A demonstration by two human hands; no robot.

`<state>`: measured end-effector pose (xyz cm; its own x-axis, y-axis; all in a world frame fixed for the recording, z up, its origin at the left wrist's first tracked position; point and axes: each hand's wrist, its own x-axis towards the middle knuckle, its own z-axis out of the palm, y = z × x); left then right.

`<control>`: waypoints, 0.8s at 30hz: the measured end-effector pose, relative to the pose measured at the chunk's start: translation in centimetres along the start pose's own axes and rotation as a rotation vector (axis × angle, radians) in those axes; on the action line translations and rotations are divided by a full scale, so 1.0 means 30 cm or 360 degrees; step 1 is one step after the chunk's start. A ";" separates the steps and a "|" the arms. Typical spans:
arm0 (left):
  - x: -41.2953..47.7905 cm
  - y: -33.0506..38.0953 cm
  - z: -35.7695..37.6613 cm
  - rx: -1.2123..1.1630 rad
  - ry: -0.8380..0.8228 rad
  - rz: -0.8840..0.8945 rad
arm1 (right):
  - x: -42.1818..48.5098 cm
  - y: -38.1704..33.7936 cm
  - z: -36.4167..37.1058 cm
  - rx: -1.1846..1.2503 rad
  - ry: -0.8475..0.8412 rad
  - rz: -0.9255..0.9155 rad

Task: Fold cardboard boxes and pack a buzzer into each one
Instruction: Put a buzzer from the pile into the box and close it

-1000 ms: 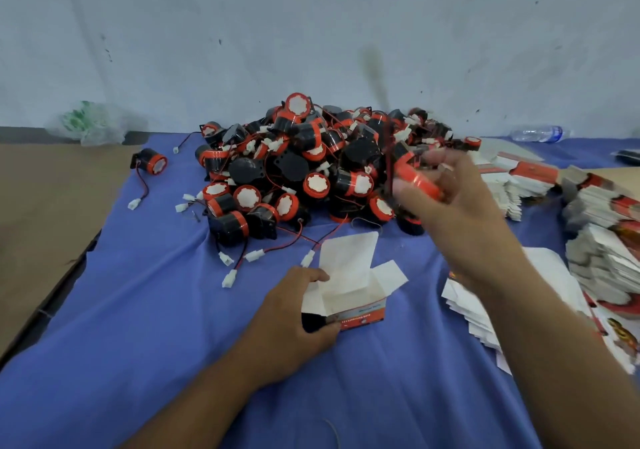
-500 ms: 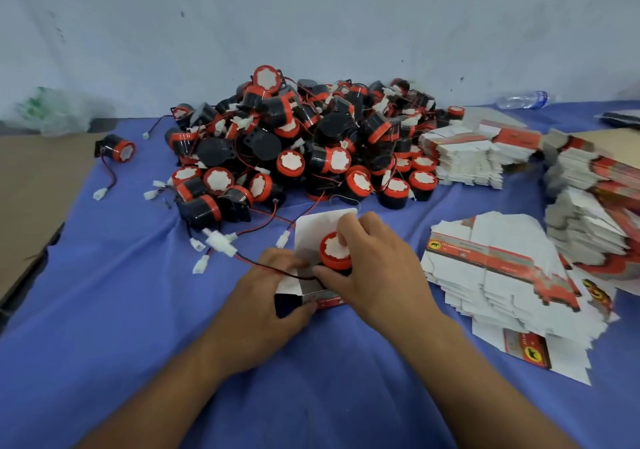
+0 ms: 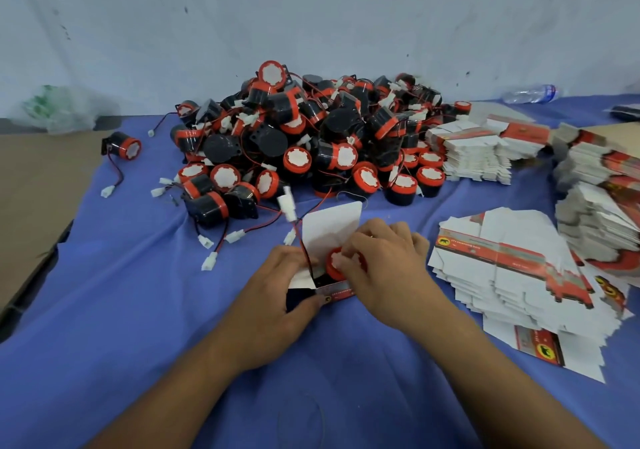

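Head view: blue cloth (image 3: 121,310) spread over the work surface, pale scuffed wall (image 3: 311,16) behind, brown cardboard (image 3: 34,189) along the left edge. Mid-cloth, near the wall, buzzer pile (image 3: 311,144); to the right, flat box stacks (image 3: 519,275). Near centre, box (image 3: 329,230) with flap up, gripped at its side by left hand (image 3: 277,296), fingers curled. In its mouth, buzzer (image 3: 333,267), pinched by curled fingertips of right hand (image 3: 388,268).
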<state>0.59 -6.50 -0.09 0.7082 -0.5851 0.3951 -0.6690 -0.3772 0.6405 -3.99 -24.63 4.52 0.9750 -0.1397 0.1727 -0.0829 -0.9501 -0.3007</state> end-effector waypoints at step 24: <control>0.017 0.042 0.004 -0.0001 0.0313 -0.0089 | -0.002 0.000 -0.025 0.0824 0.0309 -0.0525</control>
<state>0.07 -7.35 0.85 0.7746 -0.4120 0.4798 -0.6274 -0.4045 0.6654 -4.19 -24.82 5.20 0.8733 0.0426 0.4854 0.3723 -0.7009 -0.6084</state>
